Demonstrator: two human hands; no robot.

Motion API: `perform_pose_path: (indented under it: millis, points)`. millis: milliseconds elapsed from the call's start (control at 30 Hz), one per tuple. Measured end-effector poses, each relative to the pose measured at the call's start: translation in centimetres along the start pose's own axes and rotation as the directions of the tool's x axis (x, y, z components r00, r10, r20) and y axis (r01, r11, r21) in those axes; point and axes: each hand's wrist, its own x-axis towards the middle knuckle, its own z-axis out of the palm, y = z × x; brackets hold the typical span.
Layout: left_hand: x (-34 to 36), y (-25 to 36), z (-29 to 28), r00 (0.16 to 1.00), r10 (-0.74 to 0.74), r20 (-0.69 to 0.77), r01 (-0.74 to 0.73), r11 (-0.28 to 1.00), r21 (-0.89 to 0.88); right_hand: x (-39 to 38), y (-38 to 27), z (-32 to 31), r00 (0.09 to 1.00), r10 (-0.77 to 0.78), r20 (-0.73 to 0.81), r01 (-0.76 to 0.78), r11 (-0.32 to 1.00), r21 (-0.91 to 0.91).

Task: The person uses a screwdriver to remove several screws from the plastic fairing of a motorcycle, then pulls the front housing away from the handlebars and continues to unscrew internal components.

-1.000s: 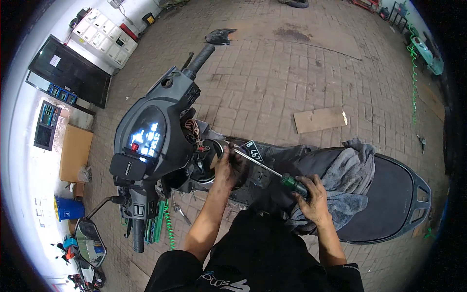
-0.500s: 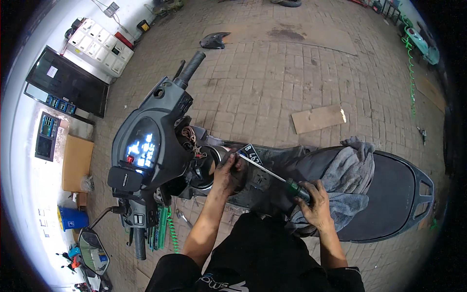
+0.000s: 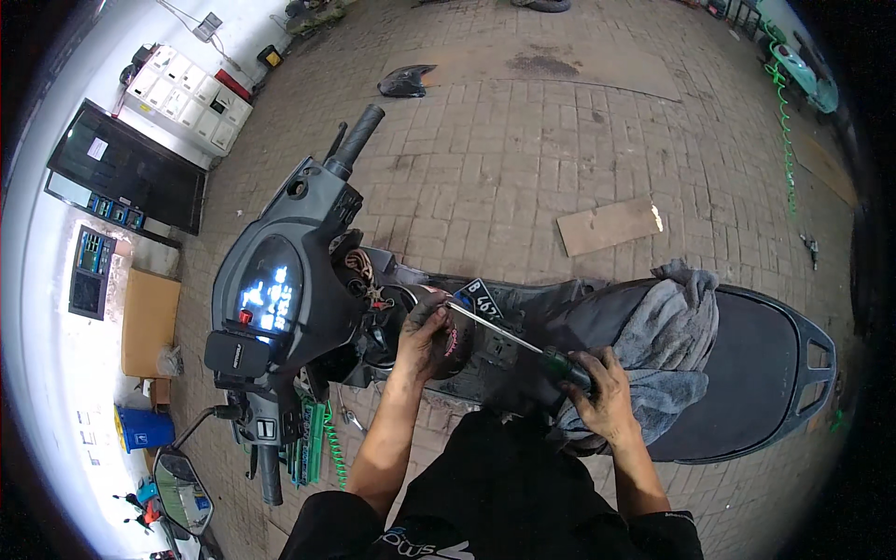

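My right hand [image 3: 599, 387] is wrapped round the green-and-black handle [image 3: 560, 367] of a long screwdriver, whose silver shaft [image 3: 495, 329] slants up-left to my left hand [image 3: 425, 331]. The fingers of my left hand are curled at the rim of a round dark part [image 3: 455, 355] with pink markings, where the screwdriver's tip is hidden. These sit over the step-through of a grey scooter [image 3: 317, 210] with a lit dashboard [image 3: 266, 303]. Beside the round part lie a licence plate [image 3: 481, 297] and exposed wires [image 3: 357, 269]. Grey rags [image 3: 672, 336] drape the seat [image 3: 747, 373] by my right hand.
Loose cardboard [image 3: 607, 227] and a dark body panel [image 3: 401, 82] lie on the paving [image 3: 495, 168]. Green hose [image 3: 331, 448] and tools [image 3: 353, 420] lie below the handlebar. A blue bin [image 3: 145, 427], cardboard box [image 3: 149, 317] and white lockers [image 3: 187, 98] line the left wall.
My left hand has shifted slightly up and left at the round part, whose pink markings now show. My right hand still grips the screwdriver. The whole view has shifted slightly.
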Motion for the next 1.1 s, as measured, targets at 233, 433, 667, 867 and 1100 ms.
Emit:
perform_pose_path:
  millis: [233,433,667,867,1100]
  points:
    - [-0.7,0.2,-1.3,1.000,-0.010,0.004,0.009,0.992,0.125,-0.3,0.2,0.6,0.999,0.018,0.048,-0.017,1.000,-0.013]
    - [-1.3,-0.1,-2.3,0.991,-0.068,-0.119,0.094,0.971,0.222,-0.4,1.2,1.5,0.993,0.075,0.091,-0.078,0.997,0.027]
    - [-0.6,1.2,-5.0,0.960,-0.217,-0.175,0.265,0.906,0.329,0.5,2.4,4.3,0.986,0.016,0.166,-0.009,0.999,-0.044]
    - [3.2,1.1,-6.2,0.994,0.045,-0.098,-0.068,0.965,-0.254,4.0,0.1,11.0,0.911,0.056,0.408,-0.148,0.969,0.197]
    - [6.1,0.7,-8.6,0.930,0.319,-0.184,-0.368,0.792,-0.488,8.2,-1.6,14.7,0.877,-0.109,0.467,-0.031,0.959,0.282]
